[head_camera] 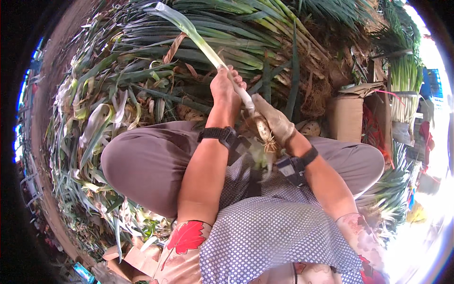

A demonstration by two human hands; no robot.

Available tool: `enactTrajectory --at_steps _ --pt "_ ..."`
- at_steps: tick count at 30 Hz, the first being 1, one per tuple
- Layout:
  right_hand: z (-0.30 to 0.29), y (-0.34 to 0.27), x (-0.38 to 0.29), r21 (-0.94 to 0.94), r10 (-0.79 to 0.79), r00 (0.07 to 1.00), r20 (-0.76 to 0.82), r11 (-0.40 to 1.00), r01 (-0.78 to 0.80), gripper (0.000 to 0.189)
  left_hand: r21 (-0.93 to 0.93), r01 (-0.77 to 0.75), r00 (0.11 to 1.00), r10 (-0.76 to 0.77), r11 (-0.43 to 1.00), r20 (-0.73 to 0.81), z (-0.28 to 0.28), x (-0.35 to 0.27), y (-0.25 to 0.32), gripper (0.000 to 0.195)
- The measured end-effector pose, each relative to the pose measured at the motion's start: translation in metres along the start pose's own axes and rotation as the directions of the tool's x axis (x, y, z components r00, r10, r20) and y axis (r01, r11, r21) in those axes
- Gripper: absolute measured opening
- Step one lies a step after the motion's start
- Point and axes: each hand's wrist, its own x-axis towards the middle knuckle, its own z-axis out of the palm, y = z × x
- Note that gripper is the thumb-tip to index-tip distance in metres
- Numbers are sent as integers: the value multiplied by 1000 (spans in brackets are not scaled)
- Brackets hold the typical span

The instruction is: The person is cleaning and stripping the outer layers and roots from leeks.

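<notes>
A long leek or Welsh onion (211, 54) lies slantwise in front of me, green top at the upper left and roots at the lower right. My left hand (226, 84), bare, is closed around its pale stalk. My right hand (276, 119) wears a light, soiled glove and lies against the root end, where the outer skin looks loose and brownish; whether its fingers grip the stalk is hidden. Loose pale leaf strips (260, 154) hang blurred below the roots, over the checked apron (276, 234).
A heap of similar plants (227, 33) with roots lies beyond my hands. Peeled leaves (103, 120) are piled at the left. A cardboard box (345, 115) stands at the right, near upright green bundles (406, 81). Another opened box (142, 259) is at the lower left.
</notes>
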Motion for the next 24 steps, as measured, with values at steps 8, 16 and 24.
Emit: enactTrajectory --at_steps 8,16,24 --pt "-12 15 -90 -744 -421 858 295 462 482 33 103 -119 983 132 988 -130 11 16 11 24" --pt "-92 3 -180 -435 61 998 -3 898 -56 55 224 -258 933 303 940 -196 20 34 72 24" --pt "-20 -69 -64 -895 -342 932 -122 443 45 37 274 -206 954 255 940 -158 -17 41 36 24"
